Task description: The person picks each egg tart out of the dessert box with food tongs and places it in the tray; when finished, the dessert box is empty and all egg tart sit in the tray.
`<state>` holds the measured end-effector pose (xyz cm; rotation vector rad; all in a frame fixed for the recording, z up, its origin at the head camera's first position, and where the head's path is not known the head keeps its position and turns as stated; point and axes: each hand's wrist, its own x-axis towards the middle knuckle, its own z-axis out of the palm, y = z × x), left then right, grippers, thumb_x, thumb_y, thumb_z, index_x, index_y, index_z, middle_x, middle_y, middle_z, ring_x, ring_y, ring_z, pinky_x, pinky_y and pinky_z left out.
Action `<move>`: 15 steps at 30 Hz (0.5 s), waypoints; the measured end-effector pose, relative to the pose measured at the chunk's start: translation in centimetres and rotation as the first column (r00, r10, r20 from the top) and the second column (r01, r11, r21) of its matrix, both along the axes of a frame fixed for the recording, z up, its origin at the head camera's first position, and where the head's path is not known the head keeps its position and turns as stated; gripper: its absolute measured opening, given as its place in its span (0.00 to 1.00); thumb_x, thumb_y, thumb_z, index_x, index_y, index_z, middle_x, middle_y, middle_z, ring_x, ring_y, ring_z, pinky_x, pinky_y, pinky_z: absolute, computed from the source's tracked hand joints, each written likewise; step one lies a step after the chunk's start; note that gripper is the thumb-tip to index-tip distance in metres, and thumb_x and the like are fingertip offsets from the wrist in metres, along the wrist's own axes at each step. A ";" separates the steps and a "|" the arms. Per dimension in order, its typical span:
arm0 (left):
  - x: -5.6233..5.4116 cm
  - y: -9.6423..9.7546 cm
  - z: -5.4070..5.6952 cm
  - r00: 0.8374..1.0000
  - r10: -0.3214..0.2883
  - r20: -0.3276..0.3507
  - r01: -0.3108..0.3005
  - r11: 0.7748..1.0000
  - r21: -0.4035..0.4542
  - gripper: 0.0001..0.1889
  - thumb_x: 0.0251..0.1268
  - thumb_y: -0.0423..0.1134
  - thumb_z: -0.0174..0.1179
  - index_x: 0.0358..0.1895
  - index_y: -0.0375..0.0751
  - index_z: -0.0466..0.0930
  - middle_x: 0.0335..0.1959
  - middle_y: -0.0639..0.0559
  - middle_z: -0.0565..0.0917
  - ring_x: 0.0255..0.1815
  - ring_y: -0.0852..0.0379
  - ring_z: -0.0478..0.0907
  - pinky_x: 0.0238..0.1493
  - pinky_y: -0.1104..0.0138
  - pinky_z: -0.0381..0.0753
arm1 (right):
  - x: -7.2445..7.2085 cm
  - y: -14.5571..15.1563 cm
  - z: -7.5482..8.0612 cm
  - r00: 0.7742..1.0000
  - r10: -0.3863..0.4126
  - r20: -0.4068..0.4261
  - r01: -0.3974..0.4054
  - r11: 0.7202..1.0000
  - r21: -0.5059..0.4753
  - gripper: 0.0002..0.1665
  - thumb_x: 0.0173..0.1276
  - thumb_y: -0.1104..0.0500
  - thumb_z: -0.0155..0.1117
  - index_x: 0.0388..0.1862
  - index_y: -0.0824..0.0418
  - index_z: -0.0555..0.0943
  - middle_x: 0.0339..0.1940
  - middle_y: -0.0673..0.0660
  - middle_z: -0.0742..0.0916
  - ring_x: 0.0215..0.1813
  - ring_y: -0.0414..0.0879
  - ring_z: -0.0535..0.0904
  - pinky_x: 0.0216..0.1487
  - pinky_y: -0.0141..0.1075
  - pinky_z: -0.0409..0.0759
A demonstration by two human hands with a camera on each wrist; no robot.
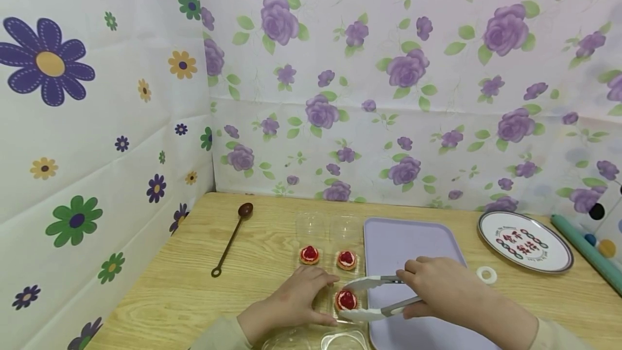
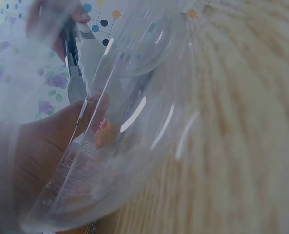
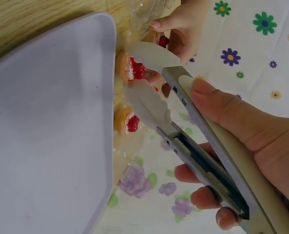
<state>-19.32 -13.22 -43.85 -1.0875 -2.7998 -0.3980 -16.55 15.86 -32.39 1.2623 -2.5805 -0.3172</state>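
My right hand point(image 1: 442, 288) grips a pair of tongs point(image 3: 222, 146) with metal-and-cream handles and white tips. The spread tips lie on either side of a small berry tart point(image 1: 347, 300) with red topping, in the front right cup of a clear plastic container point(image 1: 326, 273). My left hand point(image 1: 303, 297) rests on the container's front left part, thumb and forefinger spread towards that tart. Two more tarts, a left one point(image 1: 309, 255) and a right one point(image 1: 346, 260), sit in the back cups. Another red-topped tart point(image 3: 163, 41) shows partly behind my left fingers.
Clear lids stand folded back behind point(image 1: 311, 226) and in front of the cups point(image 1: 344, 340). A lilac tray point(image 1: 413, 236) lies right beside the container. Further right are a white ring point(image 1: 486, 275), a patterned plate point(image 1: 525, 242) and a green roll point(image 1: 590, 253). A brown spoon point(image 1: 233, 239) lies left.
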 end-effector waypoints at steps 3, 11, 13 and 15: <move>0.0 0.0 0.0 1.000 0.001 0.005 -0.001 1.000 0.000 0.42 0.46 0.68 0.65 0.64 0.49 0.72 0.52 0.60 0.80 0.59 0.59 0.73 0.66 0.61 0.68 | 0.0 0.1 0.0 1.000 0.005 0.009 -0.005 1.000 0.000 0.32 0.49 0.32 0.67 0.40 0.56 0.84 0.25 0.42 0.79 0.25 0.33 0.67 0.23 0.28 0.70; -0.1 0.1 -0.1 1.000 0.005 0.008 -0.005 1.000 -0.001 0.42 0.47 0.69 0.64 0.64 0.49 0.72 0.54 0.59 0.79 0.59 0.59 0.72 0.66 0.61 0.68 | 0.1 0.6 0.3 0.999 0.014 -0.041 -0.013 1.000 0.011 0.37 0.52 0.29 0.62 0.44 0.58 0.84 0.32 0.47 0.84 0.31 0.38 0.77 0.29 0.31 0.77; 0.0 0.0 -0.1 1.000 0.008 0.010 -0.008 1.000 -0.003 0.42 0.47 0.69 0.64 0.64 0.49 0.72 0.54 0.59 0.79 0.59 0.59 0.72 0.67 0.61 0.68 | 0.2 0.8 0.4 0.998 0.015 -0.058 -0.015 1.000 0.006 0.37 0.53 0.29 0.61 0.45 0.58 0.84 0.32 0.47 0.84 0.32 0.40 0.78 0.31 0.32 0.79; 0.0 0.0 -0.1 1.000 0.010 0.011 -0.010 1.000 -0.004 0.42 0.47 0.69 0.64 0.64 0.49 0.71 0.54 0.59 0.79 0.59 0.59 0.72 0.67 0.61 0.68 | 0.3 1.0 0.5 0.998 0.010 -0.067 -0.010 1.000 -0.004 0.37 0.53 0.29 0.61 0.45 0.58 0.84 0.32 0.47 0.84 0.32 0.40 0.78 0.31 0.32 0.79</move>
